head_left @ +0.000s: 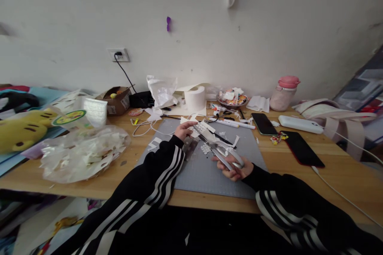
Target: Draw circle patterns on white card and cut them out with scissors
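My left hand pinches a piece of white paper printed with a dark grid-like pattern, held just above the grey cutting mat. In my right hand is a pair of silver scissors, fingers wrapped around the handles. Their blades point up and left and reach the edge of the paper. Beneath the tool, a cluster of small white rounded cutouts lies on the mat. White paper scraps lie left of my left hand.
A plastic bag of scraps sits at left. Behind the mat stand a paper roll and a bowl of scraps. Markers lie along its back edge. Two phones, a power bank and a pink-lidded bottle are at right.
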`<state>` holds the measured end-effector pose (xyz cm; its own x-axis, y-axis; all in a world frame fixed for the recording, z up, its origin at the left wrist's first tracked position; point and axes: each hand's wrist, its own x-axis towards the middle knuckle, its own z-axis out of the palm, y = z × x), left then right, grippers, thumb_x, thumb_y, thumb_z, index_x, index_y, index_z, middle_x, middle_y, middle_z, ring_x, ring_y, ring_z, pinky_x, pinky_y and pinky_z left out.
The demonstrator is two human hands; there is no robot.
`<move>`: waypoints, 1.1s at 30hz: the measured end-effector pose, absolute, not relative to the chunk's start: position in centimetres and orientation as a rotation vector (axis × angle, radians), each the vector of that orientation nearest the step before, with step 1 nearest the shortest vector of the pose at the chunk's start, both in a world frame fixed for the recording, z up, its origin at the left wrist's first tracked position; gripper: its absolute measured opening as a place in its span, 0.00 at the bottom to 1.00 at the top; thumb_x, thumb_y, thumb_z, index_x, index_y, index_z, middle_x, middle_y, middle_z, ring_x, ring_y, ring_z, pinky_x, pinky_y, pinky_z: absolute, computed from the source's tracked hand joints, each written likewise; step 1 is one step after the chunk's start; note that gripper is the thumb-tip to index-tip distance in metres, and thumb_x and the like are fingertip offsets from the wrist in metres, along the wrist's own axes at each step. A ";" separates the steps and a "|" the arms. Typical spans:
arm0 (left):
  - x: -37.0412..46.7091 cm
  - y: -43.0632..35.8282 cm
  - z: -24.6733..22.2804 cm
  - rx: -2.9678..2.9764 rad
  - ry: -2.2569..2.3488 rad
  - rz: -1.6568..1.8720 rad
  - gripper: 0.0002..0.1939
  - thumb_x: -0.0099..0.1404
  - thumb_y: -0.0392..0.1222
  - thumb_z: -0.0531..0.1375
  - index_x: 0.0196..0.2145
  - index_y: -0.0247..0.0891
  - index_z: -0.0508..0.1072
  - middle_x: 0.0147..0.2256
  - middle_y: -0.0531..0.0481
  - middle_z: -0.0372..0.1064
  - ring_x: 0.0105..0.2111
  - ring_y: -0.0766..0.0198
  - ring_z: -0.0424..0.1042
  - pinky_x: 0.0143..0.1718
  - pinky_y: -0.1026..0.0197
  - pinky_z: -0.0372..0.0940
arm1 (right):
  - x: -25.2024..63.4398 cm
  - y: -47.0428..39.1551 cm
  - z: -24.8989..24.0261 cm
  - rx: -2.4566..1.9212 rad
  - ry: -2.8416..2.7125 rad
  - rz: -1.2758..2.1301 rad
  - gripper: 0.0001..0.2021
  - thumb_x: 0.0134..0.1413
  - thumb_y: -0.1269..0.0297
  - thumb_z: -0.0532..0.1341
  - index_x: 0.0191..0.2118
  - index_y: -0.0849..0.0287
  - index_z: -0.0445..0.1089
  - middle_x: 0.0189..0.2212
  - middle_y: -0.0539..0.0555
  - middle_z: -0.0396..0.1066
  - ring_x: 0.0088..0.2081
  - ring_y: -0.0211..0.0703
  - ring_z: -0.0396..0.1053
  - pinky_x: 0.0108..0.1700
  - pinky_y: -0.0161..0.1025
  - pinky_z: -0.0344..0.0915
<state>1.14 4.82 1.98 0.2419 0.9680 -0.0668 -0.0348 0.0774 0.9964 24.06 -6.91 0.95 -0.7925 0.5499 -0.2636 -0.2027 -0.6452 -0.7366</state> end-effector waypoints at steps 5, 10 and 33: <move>0.9 5.1 1.7 1.236 0.994 0.984 0.11 0.67 0.43 0.57 0.43 0.33 0.69 0.37 0.50 0.69 0.29 0.68 0.70 0.28 0.64 0.68 | 24.1 -7.1 1.1 -0.655 -1.015 2.431 0.21 0.39 0.56 0.68 0.41 0.56 0.67 0.24 0.42 0.59 0.16 0.24 0.47 0.15 0.25 0.32; 0.7 5.4 1.4 1.225 0.991 1.018 0.10 0.68 0.42 0.57 0.43 0.34 0.69 0.37 0.49 0.69 0.27 0.71 0.67 0.25 0.67 0.66 | 24.0 -7.1 0.9 -0.633 -1.022 2.441 0.23 0.38 0.55 0.69 0.42 0.56 0.66 0.23 0.42 0.58 0.15 0.23 0.47 0.15 0.25 0.31; 0.7 5.4 1.2 1.174 0.955 1.031 0.10 0.67 0.42 0.57 0.42 0.32 0.69 0.33 0.52 0.68 0.23 0.73 0.65 0.21 0.69 0.63 | 24.0 -7.1 0.7 -0.618 -0.990 2.442 0.22 0.40 0.60 0.68 0.43 0.58 0.66 0.24 0.42 0.60 0.15 0.22 0.48 0.14 0.23 0.32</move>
